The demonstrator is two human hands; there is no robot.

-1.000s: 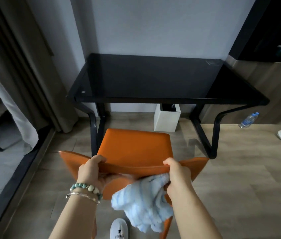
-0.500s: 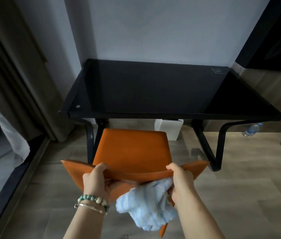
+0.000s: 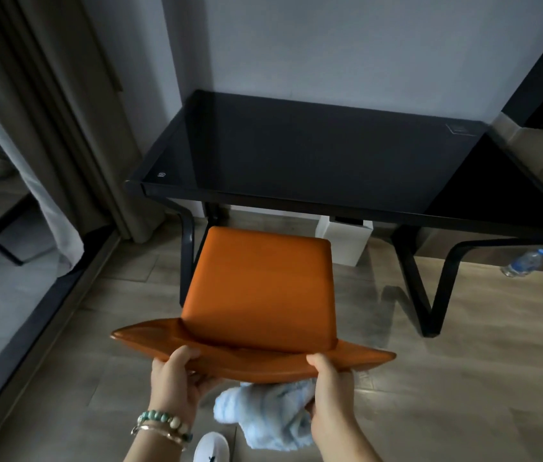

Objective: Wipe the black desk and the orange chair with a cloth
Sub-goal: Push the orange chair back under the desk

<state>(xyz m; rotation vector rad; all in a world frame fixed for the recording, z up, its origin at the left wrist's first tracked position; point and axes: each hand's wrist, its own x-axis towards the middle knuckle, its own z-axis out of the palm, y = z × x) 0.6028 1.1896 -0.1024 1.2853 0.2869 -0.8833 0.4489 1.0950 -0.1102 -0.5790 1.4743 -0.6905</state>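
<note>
A: Wood-look floor [image 3: 463,378], grey wall [image 3: 330,45], curtains [image 3: 46,128] at 9 o'clock. Changes against the frame half a second back?

B: Item one: orange chair [image 3: 260,288] has moved nearer the bench [image 3: 313,155]; its seat front now reaches the bench's near edge. Item two: view has tilted down, so a white shoe [image 3: 211,446] shows again at 6 o'clock. Item three: white bin [image 3: 347,241] under the bench is more hidden by the top. Both hands hold the backrest as before.

A: Fingers, entry by entry?

B: Left hand [image 3: 176,378]: fingers curled narrow over the backrest's top rim at 7 o'clock, thumb on the upper face, the rest underneath and out of sight. Right hand [image 3: 332,385]: fingers closed on the same rim at 5 o'clock, and pinning the cloth [image 3: 270,415] against the back of the rest. Cloth is pale blue and white, bunched, hanging below the rim between the two wrists.

A: Counts?

B: Chair, one, centre frame, seat pointing to 12 o'clock. Bench, one, black glossy top, bare, at 12 o'clock against the wall. Cloth, one. Hands, two. Bracelets [image 3: 163,425] on the left wrist, two: one beaded, one thin band. Bin, one. Plastic bottle [image 3: 527,261], one, lying on the floor at 3 o'clock. Shoe, one visible.
</note>
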